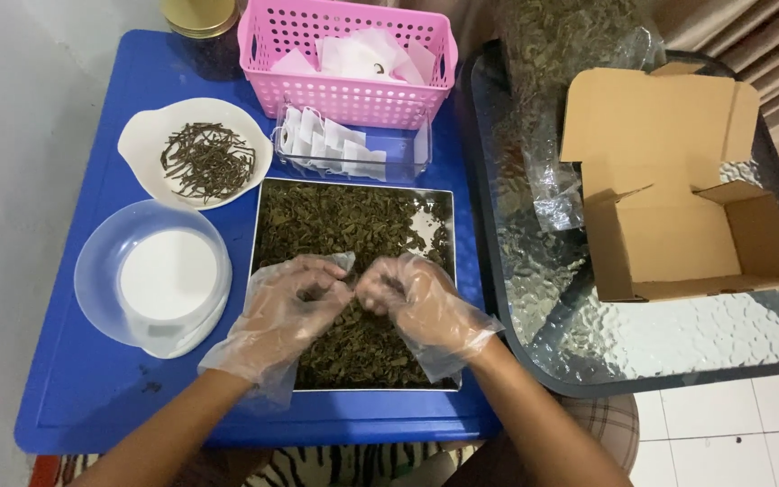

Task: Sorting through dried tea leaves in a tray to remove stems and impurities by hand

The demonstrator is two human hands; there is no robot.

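Gloved left hand (295, 293) and right hand (407, 298) meet over the square steel tray (263, 271) of dried leaves (344, 221), each grip curled nearly closed, contents hidden, tray's near edge partly covered.

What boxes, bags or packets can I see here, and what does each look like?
Cardboard box: right, on the glass table, brown, open, empty.
Plastic bag: behind the box, clear, crinkled, holding dried leaves.
Small sachets: clear tray above the leaf tray, white, flat.
Pink basket: back centre, more white sachets.
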